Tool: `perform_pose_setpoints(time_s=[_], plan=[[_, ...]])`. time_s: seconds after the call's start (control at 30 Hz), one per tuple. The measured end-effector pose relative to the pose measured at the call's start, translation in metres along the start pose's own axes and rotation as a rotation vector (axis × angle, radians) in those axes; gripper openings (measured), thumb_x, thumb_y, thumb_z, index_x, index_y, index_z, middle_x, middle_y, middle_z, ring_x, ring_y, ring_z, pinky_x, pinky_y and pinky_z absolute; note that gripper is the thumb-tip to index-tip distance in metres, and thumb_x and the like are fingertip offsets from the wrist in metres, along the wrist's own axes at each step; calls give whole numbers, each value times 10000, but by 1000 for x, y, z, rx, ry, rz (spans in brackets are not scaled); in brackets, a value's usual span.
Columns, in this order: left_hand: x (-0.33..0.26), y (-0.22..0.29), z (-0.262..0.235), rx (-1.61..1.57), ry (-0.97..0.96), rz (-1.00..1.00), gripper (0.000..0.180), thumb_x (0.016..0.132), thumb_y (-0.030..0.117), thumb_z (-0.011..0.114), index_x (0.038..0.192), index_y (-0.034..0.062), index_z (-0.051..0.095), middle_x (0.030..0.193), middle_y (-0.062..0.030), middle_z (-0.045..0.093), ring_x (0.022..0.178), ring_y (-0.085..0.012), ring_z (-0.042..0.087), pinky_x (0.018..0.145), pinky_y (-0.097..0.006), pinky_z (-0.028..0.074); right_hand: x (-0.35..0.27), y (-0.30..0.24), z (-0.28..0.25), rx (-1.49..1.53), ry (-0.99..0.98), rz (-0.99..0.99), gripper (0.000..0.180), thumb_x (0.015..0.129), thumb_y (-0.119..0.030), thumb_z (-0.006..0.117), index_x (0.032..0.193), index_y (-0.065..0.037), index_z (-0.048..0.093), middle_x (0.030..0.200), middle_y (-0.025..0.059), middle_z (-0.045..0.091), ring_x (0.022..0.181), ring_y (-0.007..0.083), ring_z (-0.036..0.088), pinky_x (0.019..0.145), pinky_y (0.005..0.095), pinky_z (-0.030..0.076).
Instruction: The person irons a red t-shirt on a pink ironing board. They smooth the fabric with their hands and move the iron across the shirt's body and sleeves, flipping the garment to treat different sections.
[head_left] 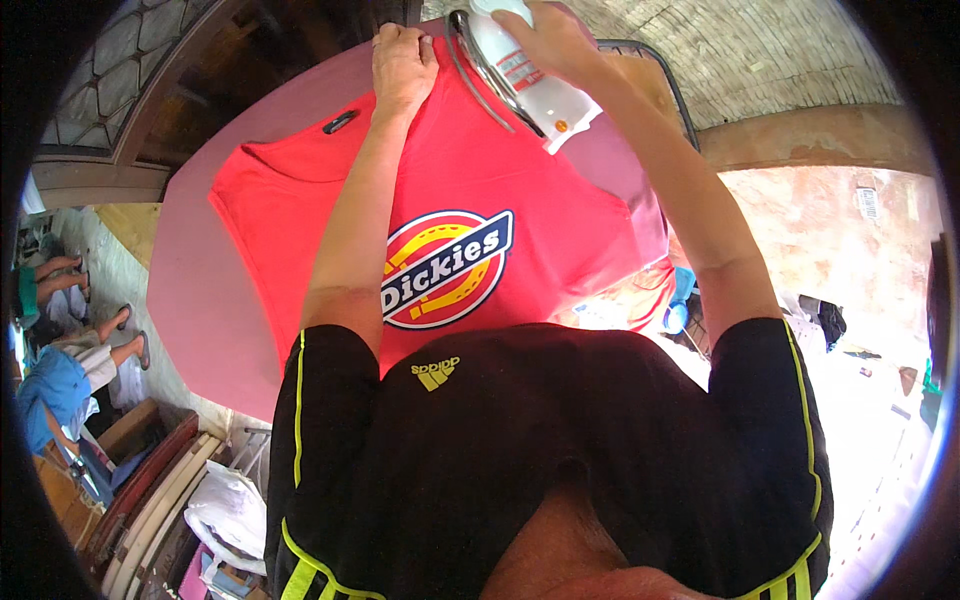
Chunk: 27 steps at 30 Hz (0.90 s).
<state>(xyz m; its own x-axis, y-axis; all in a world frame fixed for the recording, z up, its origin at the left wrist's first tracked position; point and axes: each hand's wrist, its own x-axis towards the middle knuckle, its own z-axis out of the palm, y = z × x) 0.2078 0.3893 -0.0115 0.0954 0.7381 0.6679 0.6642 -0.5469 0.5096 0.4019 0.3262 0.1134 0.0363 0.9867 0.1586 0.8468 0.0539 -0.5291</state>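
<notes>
A red sleeveless shirt [560, 220] with a round blue, yellow and white printed emblem lies spread over a pink-covered ironing board [190, 290]. At the far end, my left hand [404, 65] is on the shirt's upper edge, its fingers bent and close together on the cloth. To its right, my right hand [545, 38] grips the handle of a white clothes iron [535, 85]. The iron stands over the shirt's far right part, its shiny metal rim facing left. Whether its sole presses on the cloth, I cannot tell. My left forearm crosses above the shirt and covers part of the emblem.
A dark frame rail [665, 75] curves beyond the board's far right. On the left, people's legs [120, 335] show near a wall. Boards [150, 500] and a white plastic bag [228, 515] stand at lower left. Strong light washes out the right side.
</notes>
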Motion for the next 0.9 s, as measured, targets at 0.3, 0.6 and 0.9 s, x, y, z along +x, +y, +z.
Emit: perform_pose_setpoints(time_s=[0.3, 0.6, 0.9], plan=[[0, 2, 3, -85, -18, -49, 114, 859, 137, 659, 878, 29, 689, 943, -177, 600, 909, -380, 592, 824, -483, 491, 0, 13, 2, -95, -53, 33, 623, 950, -512, 530, 1047, 95, 633, 958, 342, 642, 943, 437, 652, 846, 499, 501], [3, -7, 2, -42, -65, -72, 117, 861, 151, 644, 879, 49, 698, 935, -179, 606, 884, -376, 611, 804, -477, 501, 40, 25, 33, -318, -25, -346, 584, 965, -473, 509, 1033, 93, 637, 901, 383, 631, 908, 501, 647, 804, 552, 515], [17, -30, -3, -67, -185, -94, 143, 856, 217, 681, 874, 84, 734, 880, -129, 642, 863, -320, 632, 784, -420, 512, 3, 3, 13, -48, -35, -150, 558, 958, -446, 529, 961, 98, 649, 863, 346, 648, 893, 472, 657, 797, 546, 520]])
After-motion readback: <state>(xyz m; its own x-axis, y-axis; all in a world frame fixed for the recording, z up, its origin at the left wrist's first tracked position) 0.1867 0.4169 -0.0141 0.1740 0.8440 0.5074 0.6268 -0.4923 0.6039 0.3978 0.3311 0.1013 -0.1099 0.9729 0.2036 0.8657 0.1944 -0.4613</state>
